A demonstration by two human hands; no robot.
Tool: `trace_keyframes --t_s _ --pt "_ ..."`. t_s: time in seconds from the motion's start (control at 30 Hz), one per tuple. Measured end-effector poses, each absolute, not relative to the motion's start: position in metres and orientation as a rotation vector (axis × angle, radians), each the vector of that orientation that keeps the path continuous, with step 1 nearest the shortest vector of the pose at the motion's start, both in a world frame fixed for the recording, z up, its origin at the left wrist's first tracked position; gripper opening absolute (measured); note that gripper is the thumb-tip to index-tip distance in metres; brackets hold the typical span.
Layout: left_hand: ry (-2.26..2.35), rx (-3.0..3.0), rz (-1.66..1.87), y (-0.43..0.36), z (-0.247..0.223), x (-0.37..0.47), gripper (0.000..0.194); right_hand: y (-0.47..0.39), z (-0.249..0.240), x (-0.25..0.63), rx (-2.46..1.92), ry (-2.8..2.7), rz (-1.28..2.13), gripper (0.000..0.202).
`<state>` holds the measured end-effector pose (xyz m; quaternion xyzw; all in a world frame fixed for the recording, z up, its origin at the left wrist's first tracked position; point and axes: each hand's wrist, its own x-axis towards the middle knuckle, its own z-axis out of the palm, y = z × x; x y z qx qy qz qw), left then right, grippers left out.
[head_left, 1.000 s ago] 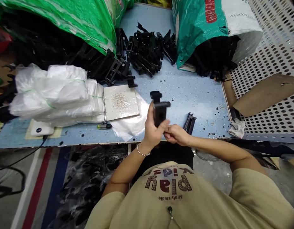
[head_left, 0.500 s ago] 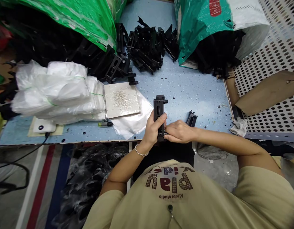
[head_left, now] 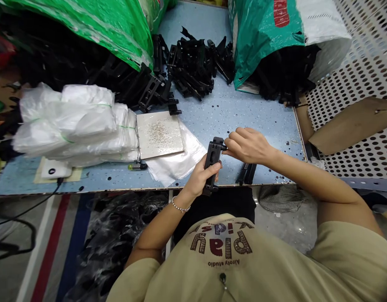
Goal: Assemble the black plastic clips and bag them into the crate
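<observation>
A black plastic part (head_left: 213,156) is held over the table's front edge, slightly tilted, with small pegs sticking out on its right side. My left hand (head_left: 199,177) is wrapped round its lower left side, thumb across the front. The closed fingers of my right hand (head_left: 246,146) are at the peg by the part's upper right end; whether they pinch the peg or something small is hidden. Beneath my right forearm, more black pieces (head_left: 246,173) lie at the table edge.
Black parts (head_left: 191,63) are heaped at the back, between a green bag (head_left: 118,29) and a teal bag (head_left: 259,37), both holding more. Clear plastic bags (head_left: 74,121), a speckled square board (head_left: 160,134) and a white device (head_left: 56,168) are on the left. A perforated panel (head_left: 363,84) stands right.
My right hand has moved from the lower end of the black part up to its upper right end. The part now tilts to the right and sits slightly lower, still in my left hand.
</observation>
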<state>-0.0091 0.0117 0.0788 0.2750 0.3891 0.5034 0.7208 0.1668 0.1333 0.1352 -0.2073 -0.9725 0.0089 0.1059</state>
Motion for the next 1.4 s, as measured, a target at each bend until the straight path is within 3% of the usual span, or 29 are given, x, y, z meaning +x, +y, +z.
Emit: trace_keyframes --t_s 0.07,0.2,0.27,0.33,0.43,0.53,0.6,0.77,0.87,0.93,1.03,1.13,1.27,1.4 --pt "0.879 0.652 1.086 0.011 0.076 -0.009 0.042 0.129 0.132 0.166 -0.679 -2.838 0.331 0.052" --pt "1.016 0.764 1.086 0.017 0.052 -0.006 0.052 0.133 0.121 0.163 -0.873 -2.575 1.294 0.059" --pt "1.111 0.77 1.152 0.026 0.032 -0.002 0.055 0.153 0.116 0.155 -0.959 -2.507 1.523 0.057" --pt "1.218 0.835 1.16 0.035 0.013 0.008 0.047 0.187 0.112 0.137 -1.123 -2.553 1.273 0.047" --pt "1.32 1.069 1.064 0.044 -0.004 0.035 0.038 0.25 0.101 0.092 -1.419 -2.543 0.556 0.032" --pt "1.328 1.223 1.086 0.044 -0.008 0.062 0.052 0.301 0.086 0.043 -1.619 -2.535 0.286 0.039" --pt "1.361 1.256 1.131 0.041 -0.01 0.069 0.055 0.324 0.079 0.02 -1.645 -2.545 0.271 0.04" --pt "1.443 1.236 1.228 0.047 -0.012 0.037 0.04 0.335 0.075 0.016 -1.621 -2.521 0.395 0.03" --pt "1.387 1.067 1.355 0.071 0.003 0.003 0.055 0.293 0.073 0.044 -1.52 -2.506 0.563 0.034" --pt "1.249 0.807 1.542 0.091 0.022 -0.016 0.062 0.247 0.069 0.072 -1.25 -2.424 0.879 0.038" --pt "0.991 0.602 1.655 0.106 0.053 -0.029 0.056 0.182 0.068 0.114 -0.929 -2.372 1.083 0.048" --pt "0.915 0.605 1.498 0.09 0.076 -0.027 0.045 0.158 0.081 0.144 -0.854 -2.437 0.653 0.055" --pt "0.918 0.624 1.244 0.055 0.089 -0.02 0.054 0.176 0.112 0.16 -0.688 -2.679 -0.015 0.047" --pt "0.93 0.634 1.198 0.037 0.095 -0.018 0.07 0.183 0.137 0.158 -0.41 -2.933 -0.043 0.04"
